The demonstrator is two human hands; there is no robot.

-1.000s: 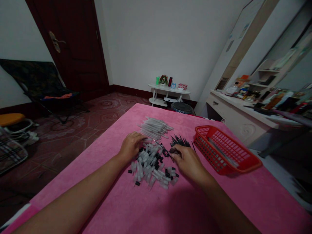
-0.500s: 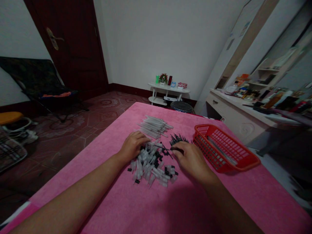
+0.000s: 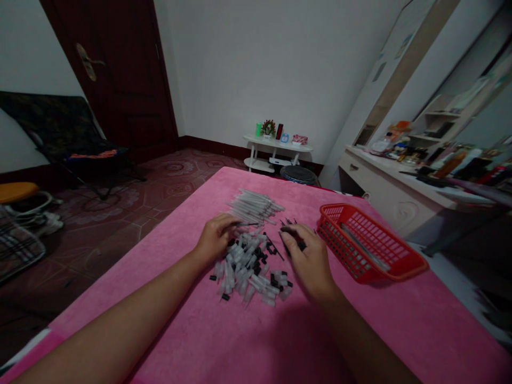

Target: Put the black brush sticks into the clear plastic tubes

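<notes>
My left hand (image 3: pixel 216 237) is closed on a thin dark rod, which looks like a pen refill (image 3: pixel 251 224) and points right. Beside it lies a heap of clear pen caps (image 3: pixel 242 261) mixed with small black pieces. My right hand (image 3: pixel 308 256) has its thumb and fingers bent together over the black pointed pen tips (image 3: pixel 288 221); a small dark piece seems to be in the pinch, too small to make out. Another thin dark rod (image 3: pixel 276 248) rests at the heap's right edge. Whitish pen barrels (image 3: pixel 256 205) are stacked beyond both hands.
A red plastic basket (image 3: pixel 360 277) with long pale items inside stands right of my right hand. Pink cloth (image 3: pixel 240 341) covers the table. Behind are a low white shelf (image 3: pixel 250 140), a round dark stool (image 3: pixel 299 174), a cluttered dresser (image 3: pixel 384 181) and a folding chair (image 3: pixel 52 128).
My hands have moved apart; the dark rod in my left hand now points right, away from my right hand. My right hand has shifted over the pen tips, covering more of them.
</notes>
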